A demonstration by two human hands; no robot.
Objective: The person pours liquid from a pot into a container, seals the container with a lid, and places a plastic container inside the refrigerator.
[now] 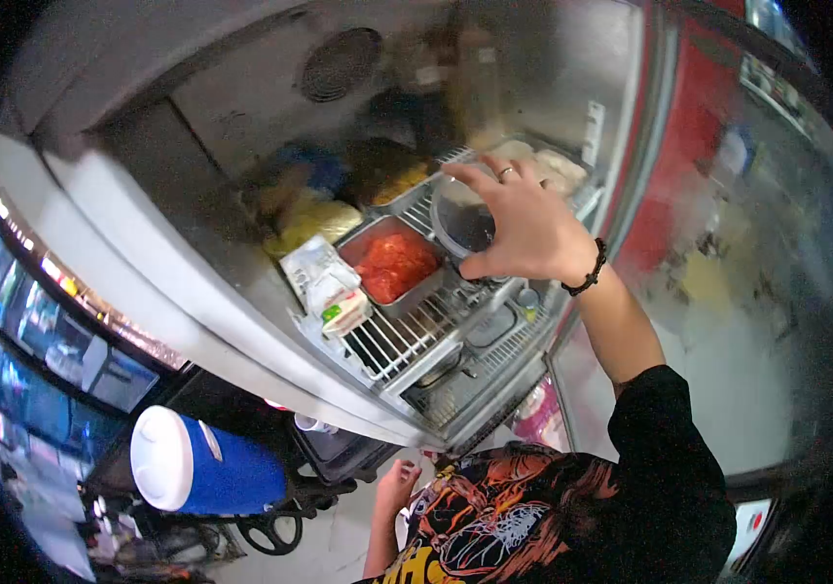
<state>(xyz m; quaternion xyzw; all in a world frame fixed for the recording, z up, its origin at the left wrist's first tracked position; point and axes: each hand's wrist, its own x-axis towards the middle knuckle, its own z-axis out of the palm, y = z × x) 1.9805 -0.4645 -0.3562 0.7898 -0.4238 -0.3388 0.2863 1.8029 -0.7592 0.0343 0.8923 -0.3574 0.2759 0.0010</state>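
Note:
My right hand (533, 219), with a ring and a dark bracelet, spans a round clear container (457, 219) with dark contents, thumb on one side and fingers on the other. The container is at the upper wire shelf (392, 348) of an open fridge. Beside it sits a metal tray of red food (397, 268). A white carton-like package (324, 282) lies at the shelf's front left. Low in front of my body, my left hand (399, 484) has loosely bent fingers and no visible object in it.
Yellowish bags (314, 226) and a tray of yellow food (402, 183) are farther back. Pale packages (558, 170) lie right of my hand. A lower shelf (470, 375) holds trays. The fridge door frame (635, 156) borders the right. A blue cooler (232, 472) stands outside, lower left.

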